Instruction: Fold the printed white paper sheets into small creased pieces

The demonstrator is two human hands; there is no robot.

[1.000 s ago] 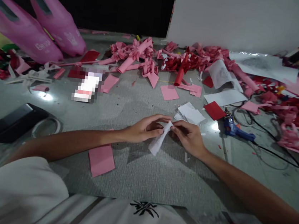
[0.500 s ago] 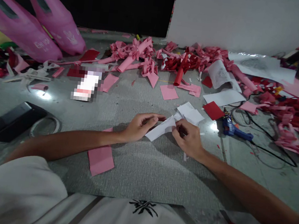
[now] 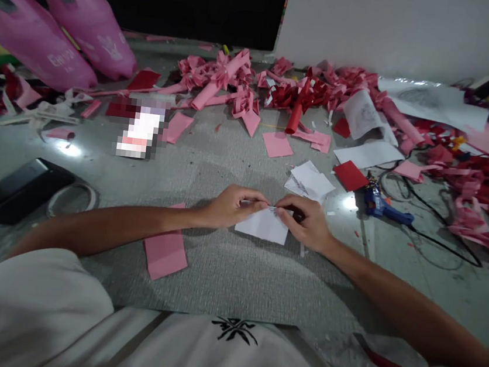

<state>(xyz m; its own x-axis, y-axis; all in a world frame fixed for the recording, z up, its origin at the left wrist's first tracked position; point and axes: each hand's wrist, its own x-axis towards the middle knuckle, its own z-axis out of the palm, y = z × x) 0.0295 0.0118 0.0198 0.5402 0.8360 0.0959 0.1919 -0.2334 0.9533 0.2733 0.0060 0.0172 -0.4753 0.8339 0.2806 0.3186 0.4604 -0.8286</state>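
The left hand (image 3: 235, 207) and right hand (image 3: 308, 221) both pinched the paper (image 3: 263, 227) at its far edge. White scraps (image 3: 313, 181) lay just beyond.

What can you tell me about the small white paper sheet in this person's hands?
The small white paper sheet looks thin, four-sided and mostly blank, with greyish marks near its top edge. The left hand and right hand pinch that edge, partly hiding it. The sheet slopes towards the person above the grey textured tabletop; whether its lower edge touches down is unclear.
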